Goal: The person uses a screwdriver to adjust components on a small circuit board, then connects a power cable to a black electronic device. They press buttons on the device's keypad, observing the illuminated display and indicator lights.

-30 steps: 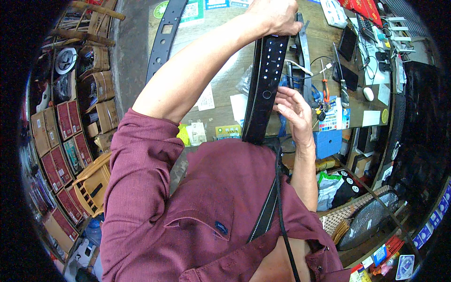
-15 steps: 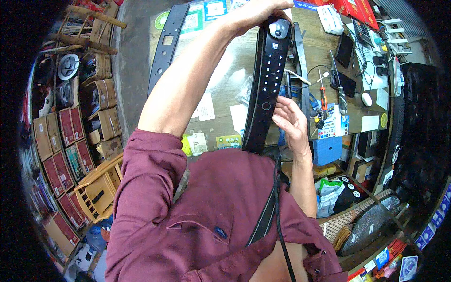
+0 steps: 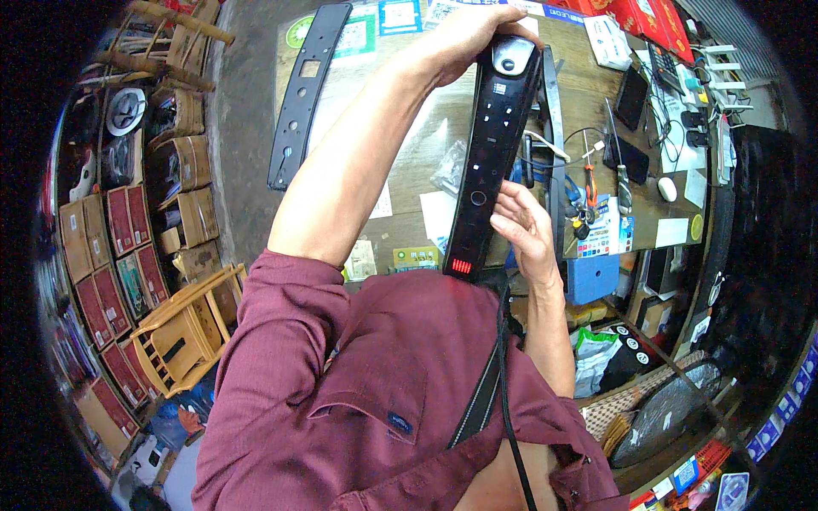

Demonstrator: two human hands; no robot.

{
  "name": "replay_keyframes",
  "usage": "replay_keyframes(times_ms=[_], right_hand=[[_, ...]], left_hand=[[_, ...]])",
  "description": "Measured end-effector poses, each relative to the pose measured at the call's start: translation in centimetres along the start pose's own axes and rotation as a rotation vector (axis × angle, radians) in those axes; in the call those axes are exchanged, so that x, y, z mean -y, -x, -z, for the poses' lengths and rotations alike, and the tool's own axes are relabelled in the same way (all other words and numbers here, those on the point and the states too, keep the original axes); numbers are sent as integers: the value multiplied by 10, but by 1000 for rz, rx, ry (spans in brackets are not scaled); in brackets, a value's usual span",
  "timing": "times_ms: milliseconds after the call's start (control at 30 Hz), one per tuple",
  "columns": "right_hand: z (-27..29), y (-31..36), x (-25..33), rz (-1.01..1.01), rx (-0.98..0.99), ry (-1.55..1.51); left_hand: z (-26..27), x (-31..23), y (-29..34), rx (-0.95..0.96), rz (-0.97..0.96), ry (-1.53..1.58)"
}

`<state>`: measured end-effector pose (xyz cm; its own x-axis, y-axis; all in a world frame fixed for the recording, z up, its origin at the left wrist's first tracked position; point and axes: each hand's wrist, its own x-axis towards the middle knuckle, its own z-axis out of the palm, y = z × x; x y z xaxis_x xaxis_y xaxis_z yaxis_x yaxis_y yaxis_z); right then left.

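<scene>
A long black electronic door lock [image 3: 486, 157] stands tilted in front of my chest, its lower end against or close to my shirt. Its face carries a silver oval piece with a dark lens at the top, small white keypad lights, a ring lower down and a block of red lights near the bottom. My left hand [image 3: 469, 38] wraps round the top end, its fingers partly hidden. Along the right edge, my right hand [image 3: 530, 228] holds the lock with thumb and curled fingers. A long black part [image 3: 554, 162] lies just right of the lock.
On the table at left lies a black plate with cut-outs [image 3: 298, 111]. To the right are an orange-handled tool [image 3: 590, 183], a dark-bladed screwdriver-like tool [image 3: 623, 175], two phones [image 3: 632, 98], a white mouse [image 3: 667, 189] and cables. Wooden chair [image 3: 183, 341] and stacked boxes stand left.
A block of red lights has come on at the lock's lower end, and some white keypad lights have gone out. The lock has turned slightly, and both hands keep their hold.
</scene>
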<state>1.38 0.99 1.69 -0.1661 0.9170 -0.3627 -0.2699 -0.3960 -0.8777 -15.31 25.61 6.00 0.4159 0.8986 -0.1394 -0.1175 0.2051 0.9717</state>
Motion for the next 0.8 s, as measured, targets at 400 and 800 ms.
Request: replay_keyframes(times_ms=[400, 800], right_hand=[[-20, -2, 6, 113, 50, -42], [-21, 0, 7, 111, 53, -40]], left_hand=[[11, -2, 1, 173, 62, 258], [-4, 18, 6, 314, 129, 596]])
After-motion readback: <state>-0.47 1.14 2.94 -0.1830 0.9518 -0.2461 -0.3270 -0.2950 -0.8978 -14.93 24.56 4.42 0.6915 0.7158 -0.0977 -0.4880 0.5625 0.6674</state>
